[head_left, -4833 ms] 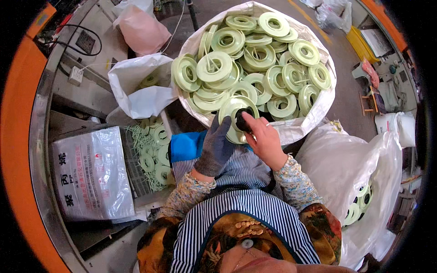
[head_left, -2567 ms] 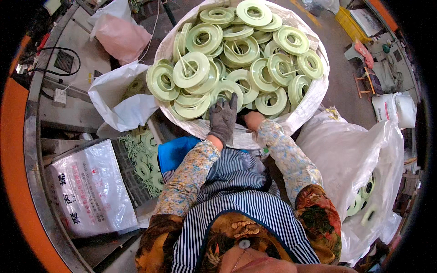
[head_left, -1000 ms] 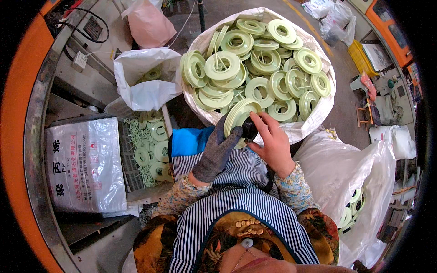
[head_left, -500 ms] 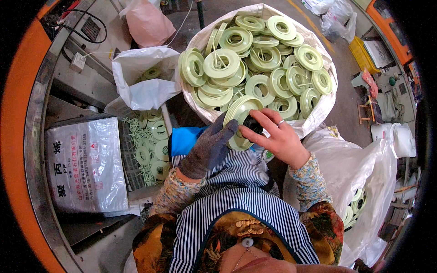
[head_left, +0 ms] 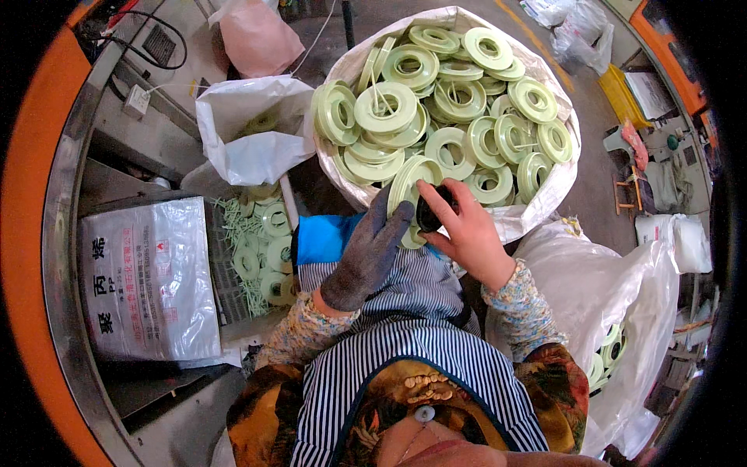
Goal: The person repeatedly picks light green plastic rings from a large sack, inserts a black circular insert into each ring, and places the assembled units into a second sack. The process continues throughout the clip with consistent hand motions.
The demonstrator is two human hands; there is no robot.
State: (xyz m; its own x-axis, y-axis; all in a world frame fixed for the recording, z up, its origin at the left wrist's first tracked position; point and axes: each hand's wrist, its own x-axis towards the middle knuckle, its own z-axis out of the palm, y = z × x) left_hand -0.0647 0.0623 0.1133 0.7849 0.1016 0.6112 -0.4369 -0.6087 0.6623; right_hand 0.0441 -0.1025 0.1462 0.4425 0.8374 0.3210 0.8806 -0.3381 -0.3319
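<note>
My left hand [head_left: 364, 255], in a dark grey glove, is closed round the edge of several pale green plastic rings [head_left: 406, 183] stacked together and tilted on edge. My bare right hand [head_left: 476, 241] grips a black round piece [head_left: 430, 212] between thumb and fingers, against the right face of that stack. Exactly what the black piece is cannot be made out. Just beyond both hands stands a large white woven sack [head_left: 517, 222], heaped with similar pale green flanged rings [head_left: 387, 107]. A few thin green sticks lie among them.
At left, a tray [head_left: 286, 204] holds rings and many thin green offcuts, beside a printed white plastic sack [head_left: 148, 284]. A smaller white bag [head_left: 261, 159] stands behind it. Clear plastic sheeting [head_left: 576, 303] covers more rings at right. A yellow crate [head_left: 622, 95] is far right.
My right fingers have shifted round the black piece, the hand turning more upright and slightly lower. The left hand keeps its hold on the stack. The whole view has shifted slightly.
</note>
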